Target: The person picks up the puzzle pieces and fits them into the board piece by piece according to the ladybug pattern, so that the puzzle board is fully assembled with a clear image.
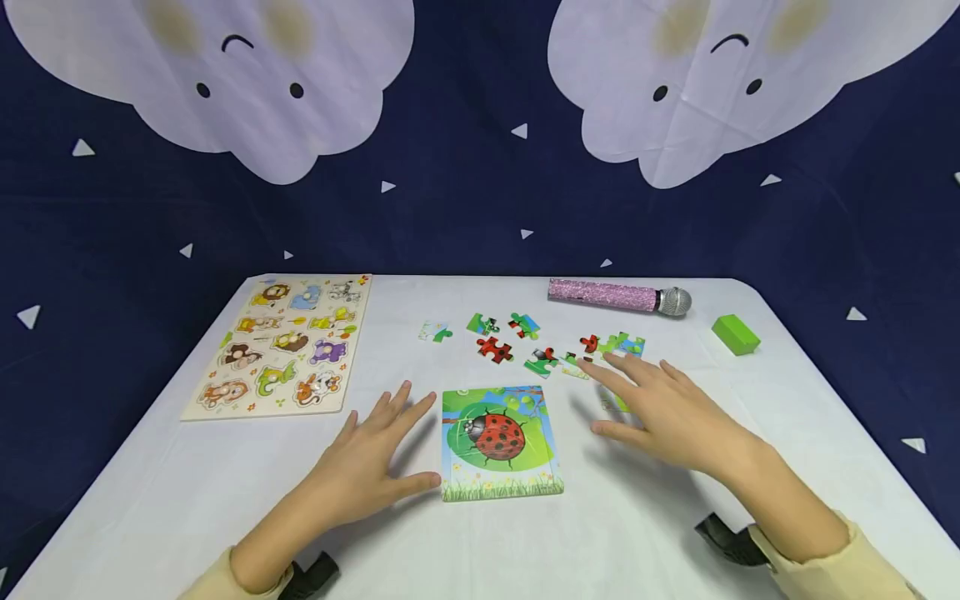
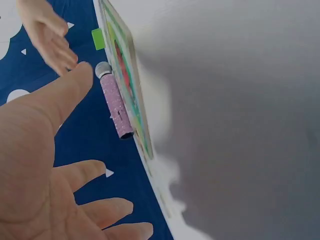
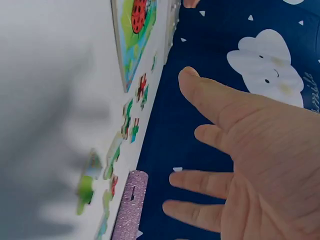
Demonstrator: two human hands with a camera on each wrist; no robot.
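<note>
A square ladybug puzzle board (image 1: 501,442) lies flat on the white table between both hands. My left hand (image 1: 367,458) hovers at its left side, fingers spread, the thumb tip close to the board's edge; whether it touches I cannot tell. To the right of the board, my right hand (image 1: 667,412) is held above the table with fingers extended and nothing in its grasp. Loose jigsaw pieces are scattered behind the board, among them a red piece (image 1: 495,350) and a green-and-blue piece (image 1: 523,326). The right hand's fingers partly cover some pieces, including a yellow-green one (image 1: 622,403).
A wooden animal peg puzzle (image 1: 285,350) lies at the back left. Near the far edge rests a pink glitter microphone (image 1: 618,297), with a green block (image 1: 736,335) to its right. Behind the table hangs a dark blue cloth (image 1: 465,225) with clouds and triangles.
</note>
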